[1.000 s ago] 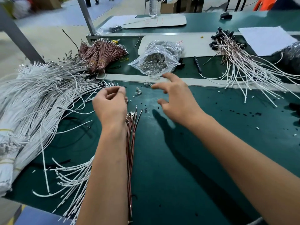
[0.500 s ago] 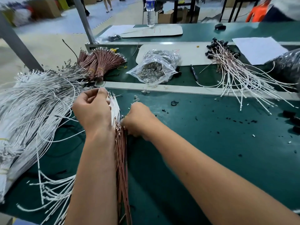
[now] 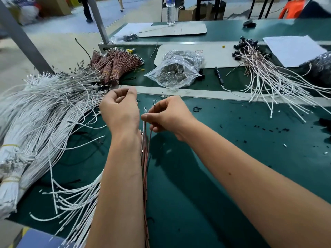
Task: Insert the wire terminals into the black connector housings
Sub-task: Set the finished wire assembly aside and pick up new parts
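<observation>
From the head camera, both hands work over a dark green bench mat [image 3: 206, 176]. The right hand [image 3: 170, 117] pinches thin red-brown wires [image 3: 145, 158] between thumb and curled fingers; each wire ends in a small silver crimped metal terminal [image 3: 145, 110], and two such tips stand just above the fingertips. The wires hang down between the two forearms as a slim, straight bundle running toward the near edge of the mat. The left hand [image 3: 121, 111] is just beside it, fingers curled inward with the thumb against them; whether it grips anything cannot be told from this angle.

To the left lies a large heap of white insulated wires [image 3: 44, 113] with metal terminals, some tied with yellow bands, spilling across the mat. Behind it sit tied bunches of red-brown wires [image 3: 116, 63]. A clear plastic zip bag of loose silver terminals [image 3: 173, 74] rests beyond a pale strip. At the far right lies a fan of white and red-brown wires fitted into small black connector housings [image 3: 250, 49], the housings clustered at the far end, well apart from the hands. Small black specks scatter over the mat.
</observation>
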